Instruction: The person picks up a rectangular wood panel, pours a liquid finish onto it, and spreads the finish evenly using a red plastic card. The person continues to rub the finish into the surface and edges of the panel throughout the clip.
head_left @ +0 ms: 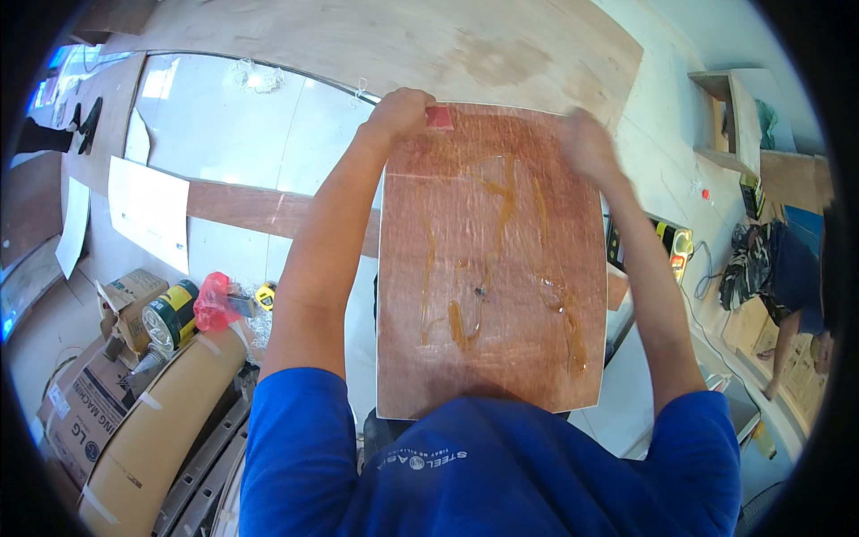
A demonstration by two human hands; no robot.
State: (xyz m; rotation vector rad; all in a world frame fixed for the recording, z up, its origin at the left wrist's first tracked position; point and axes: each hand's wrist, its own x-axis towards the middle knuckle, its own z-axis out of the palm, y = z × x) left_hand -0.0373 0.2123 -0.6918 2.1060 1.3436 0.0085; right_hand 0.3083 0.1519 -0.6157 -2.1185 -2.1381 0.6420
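A reddish-brown plywood panel (501, 242) with pale edges lies in front of me, reaching up close to my body. Streaks and puddles of amber glue (506, 201) run over its face. At the far left corner, my left hand (403, 115) is closed over the panel's edge. Beside its fingers is a small red square piece (438, 118); whether the hand touches it I cannot make out. My right hand (589, 150) is at the far right corner, smeared by motion, so its fingers do not show clearly.
A large plywood sheet (403, 40) lies beyond. To the left are a white sheet (148, 213), a green tin (170, 313), a red plastic bag (216, 302), a yellow tape measure (266, 295) and cardboard (161, 430). At right, another person (796, 277) works near a wooden frame (729, 121).
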